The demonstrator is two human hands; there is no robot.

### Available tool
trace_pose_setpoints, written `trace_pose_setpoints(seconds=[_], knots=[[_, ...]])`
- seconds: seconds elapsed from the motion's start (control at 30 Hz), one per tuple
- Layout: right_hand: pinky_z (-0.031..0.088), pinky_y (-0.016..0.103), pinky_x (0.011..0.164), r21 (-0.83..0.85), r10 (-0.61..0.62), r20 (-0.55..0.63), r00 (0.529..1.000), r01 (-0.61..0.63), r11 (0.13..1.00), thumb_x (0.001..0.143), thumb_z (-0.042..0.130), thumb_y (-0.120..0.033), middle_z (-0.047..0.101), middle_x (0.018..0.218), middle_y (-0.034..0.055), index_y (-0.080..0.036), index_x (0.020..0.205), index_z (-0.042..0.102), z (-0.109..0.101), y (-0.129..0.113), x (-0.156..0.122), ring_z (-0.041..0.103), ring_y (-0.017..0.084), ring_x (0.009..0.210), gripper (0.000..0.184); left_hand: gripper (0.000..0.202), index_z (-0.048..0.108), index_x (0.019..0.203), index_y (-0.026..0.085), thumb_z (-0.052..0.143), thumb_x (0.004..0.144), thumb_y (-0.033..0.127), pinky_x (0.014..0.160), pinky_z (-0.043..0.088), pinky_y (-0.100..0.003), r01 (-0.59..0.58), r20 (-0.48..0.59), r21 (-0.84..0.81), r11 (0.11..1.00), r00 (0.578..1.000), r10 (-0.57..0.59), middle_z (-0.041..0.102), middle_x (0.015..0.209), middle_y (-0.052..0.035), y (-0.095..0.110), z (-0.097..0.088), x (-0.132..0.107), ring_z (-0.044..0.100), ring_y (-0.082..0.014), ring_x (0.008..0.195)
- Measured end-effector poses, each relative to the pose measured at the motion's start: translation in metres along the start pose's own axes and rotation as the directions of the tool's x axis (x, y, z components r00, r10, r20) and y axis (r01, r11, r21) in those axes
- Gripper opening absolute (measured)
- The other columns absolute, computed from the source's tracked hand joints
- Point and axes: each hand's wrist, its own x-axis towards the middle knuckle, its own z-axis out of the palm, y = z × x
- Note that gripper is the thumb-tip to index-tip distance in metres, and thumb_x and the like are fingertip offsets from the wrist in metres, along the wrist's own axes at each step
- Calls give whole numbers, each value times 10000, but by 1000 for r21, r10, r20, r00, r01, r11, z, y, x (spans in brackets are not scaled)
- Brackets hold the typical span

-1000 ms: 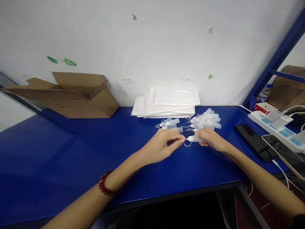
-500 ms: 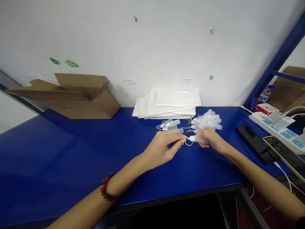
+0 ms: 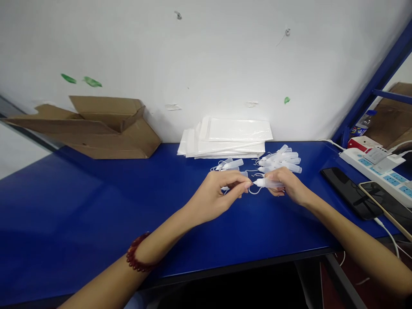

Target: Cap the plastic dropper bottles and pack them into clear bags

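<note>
My right hand (image 3: 288, 185) is closed around a small translucent squeeze bottle (image 3: 264, 183) with a narrow pointed nozzle, held sideways with the nozzle to the left. A thin white strap (image 3: 255, 192) loops from the nozzle end to my left hand (image 3: 222, 193). The left thumb and forefinger pinch together right at the nozzle's tip; what sits between them is too small and hidden to make out. Behind my right hand lies a pile of similar bottles (image 3: 280, 159). A smaller group of bottles (image 3: 234, 164) lies behind my left hand, partly covered by it.
White plastic bags (image 3: 238, 131) are stacked against the wall. An open cardboard box (image 3: 125, 143) stands at the back left of the blue table (image 3: 96, 223). On the right are two phones (image 3: 350, 193), a white power strip (image 3: 383, 174) and cables.
The left fingers have shifted slightly away from the nozzle, and the strap loop shows a little wider. The right hand keeps its hold on the bottle. The view has tilted slightly.
</note>
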Motion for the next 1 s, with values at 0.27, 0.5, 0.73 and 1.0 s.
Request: trace_pose_setpoints(seconds=[0.27,0.5,0.73,1.0], knots=[[207,271,437,-32,24,-99,995,-27,999,773,432,-317,274,401,-54,-231,424,291,0,6,2,256,81,395,386,184,718,814,156,570,921,177,637,505,-258,-131,-139,84,988,980,142,736,758,-48,-9,20,-4,661,-158,668],[223,279,446,-109,19,-122,992,-32,993,813,449,-344,296,404,-49,-230,433,312,-3,-3,2,269,89,393,419,111,725,891,159,615,893,145,674,532,-269,-179,-221,123,976,954,203,747,827,-62,-10,23,-3,678,-167,732],[229,291,464,-145,1,-118,993,-19,989,829,450,-396,309,414,-44,-234,450,333,-6,-12,0,287,97,401,429,116,718,947,168,664,846,150,655,547,-261,-90,-237,-1,996,968,88,730,778,-28,-7,22,1,647,-134,658],[211,283,450,-162,18,-154,988,-44,986,813,460,-407,288,430,-59,-238,471,314,-3,-6,0,254,93,417,409,94,752,839,179,666,870,199,595,520,-258,-138,-239,-8,990,962,132,744,803,-59,-9,18,0,658,-159,697]])
